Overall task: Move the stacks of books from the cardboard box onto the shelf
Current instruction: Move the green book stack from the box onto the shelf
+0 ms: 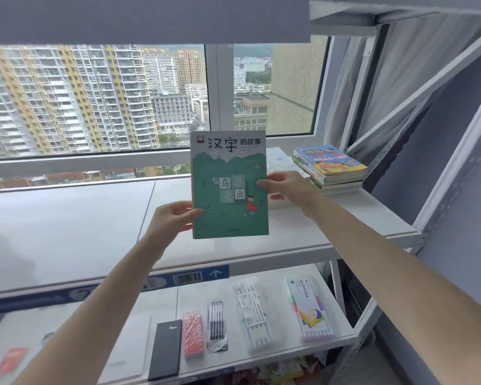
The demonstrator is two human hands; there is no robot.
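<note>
Both hands hold up the book point(229, 184) in our one view, the head camera's: our left hand point(175, 218) pinches the cover's lower left edge, thumb on the front and fingers hidden behind, while our right hand point(285, 186) pinches the right edge at mid-height, thumb on the cover. It stands upright, cover toward us, raised in front of the window point(95, 101) and above the shelf point(67, 232), not touching it. A sliver of orange edge at its lower left suggests more than one thin book gripped together, though we cannot be sure. At about 2 o'clock from it, a stack point(331, 168) already lies flat at the far right end of the shelf, with a pale booklet point(279, 159) just beside that. On the board below, at 6 o'clock, lie pen packs point(250, 307) and a black diary point(165, 348). No cardboard box is in sight. We judge the book light and fairly stiff for its thinness, with a smooth cover that could slip, so holding both side edges suits it; thin volumes held together could fan apart, so we would keep them squeezed flat and lay them down near the stack.
</note>
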